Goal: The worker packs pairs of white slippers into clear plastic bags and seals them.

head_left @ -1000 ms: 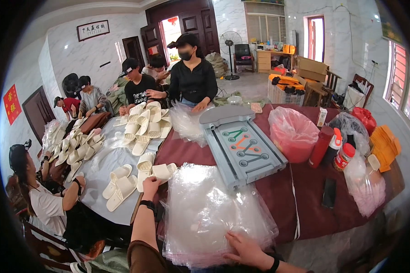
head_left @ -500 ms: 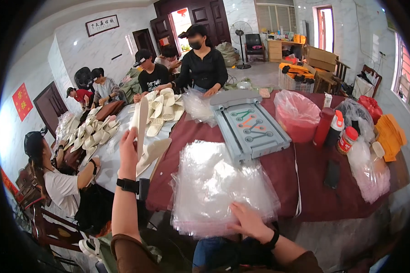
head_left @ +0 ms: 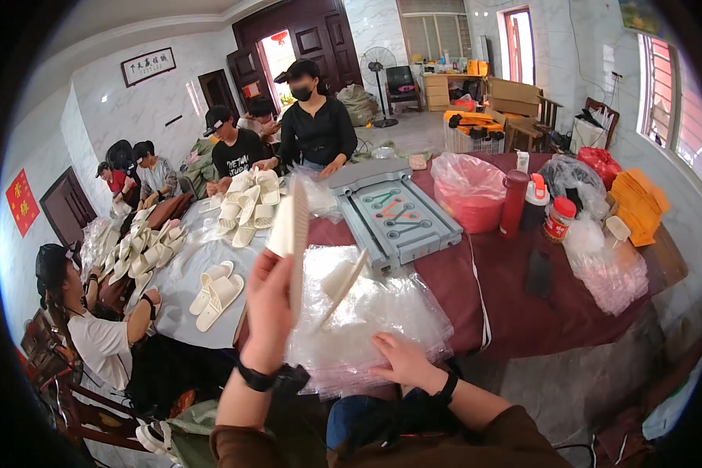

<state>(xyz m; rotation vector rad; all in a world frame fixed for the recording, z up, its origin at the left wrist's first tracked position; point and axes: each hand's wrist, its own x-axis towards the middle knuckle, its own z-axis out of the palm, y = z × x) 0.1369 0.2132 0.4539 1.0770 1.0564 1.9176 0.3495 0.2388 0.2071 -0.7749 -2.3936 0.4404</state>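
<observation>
At the left side of the clear bags [head_left: 405, 308], the left hand [head_left: 271, 290] grips one cream slipper [head_left: 297, 234] upright; a second slipper [head_left: 338, 279] tilts over the bags, its support unclear. The right hand [head_left: 405, 363] lies loosely spread on them, gripping nothing visible. The step seems to be positioning slippers; the next move likely calls for steadying both.

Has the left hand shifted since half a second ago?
Yes. Judged against the grey board, the left hand has moved right and nearer the picture's lower edge, with the cream slipper in its grip.
</observation>
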